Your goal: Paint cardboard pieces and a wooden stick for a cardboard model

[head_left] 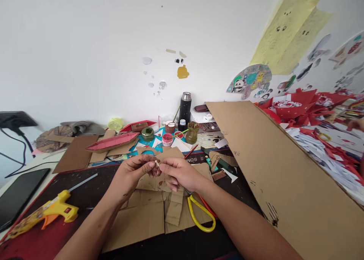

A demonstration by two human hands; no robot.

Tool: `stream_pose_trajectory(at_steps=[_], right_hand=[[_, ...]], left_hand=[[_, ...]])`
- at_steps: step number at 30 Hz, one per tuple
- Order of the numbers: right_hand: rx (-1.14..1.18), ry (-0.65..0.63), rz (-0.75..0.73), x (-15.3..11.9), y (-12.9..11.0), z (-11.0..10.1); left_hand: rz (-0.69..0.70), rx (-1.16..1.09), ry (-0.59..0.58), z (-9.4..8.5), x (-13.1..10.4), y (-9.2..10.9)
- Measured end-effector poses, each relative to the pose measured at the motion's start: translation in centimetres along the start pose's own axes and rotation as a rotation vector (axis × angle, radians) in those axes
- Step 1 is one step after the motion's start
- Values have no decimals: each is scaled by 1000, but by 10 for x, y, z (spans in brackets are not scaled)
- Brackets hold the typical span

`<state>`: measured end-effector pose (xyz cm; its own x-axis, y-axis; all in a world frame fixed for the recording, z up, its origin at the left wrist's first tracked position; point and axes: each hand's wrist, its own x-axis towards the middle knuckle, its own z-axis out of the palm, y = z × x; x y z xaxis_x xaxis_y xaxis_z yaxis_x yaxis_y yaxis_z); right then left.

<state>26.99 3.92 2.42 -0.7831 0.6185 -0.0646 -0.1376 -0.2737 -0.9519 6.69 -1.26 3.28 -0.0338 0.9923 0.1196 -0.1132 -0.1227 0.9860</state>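
White wall [85, 63] is rising behind a pale desk [42, 158], yellow sheets [280, 40] are hanging at upper right, fan-shaped panda picture [251, 80] is adjoining their lower left, soft light is spreading

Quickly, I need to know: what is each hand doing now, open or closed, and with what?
Left hand: closed, pinching a small pale piece.
Right hand: closed, fingertips at the same piece.
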Motion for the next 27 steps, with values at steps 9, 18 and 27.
stream_pose_trajectory(at_steps=[9,18,27], right_hand=[[64,-23,2,3,4,-2],[76,-16,-1,4,9,-4],[1,5,35,4,10,-2]], left_hand=[[-8,-36,-17,0,2,-2],[1,24,-80,-6,3,-8],[25,75,-41,1,3,-1]])
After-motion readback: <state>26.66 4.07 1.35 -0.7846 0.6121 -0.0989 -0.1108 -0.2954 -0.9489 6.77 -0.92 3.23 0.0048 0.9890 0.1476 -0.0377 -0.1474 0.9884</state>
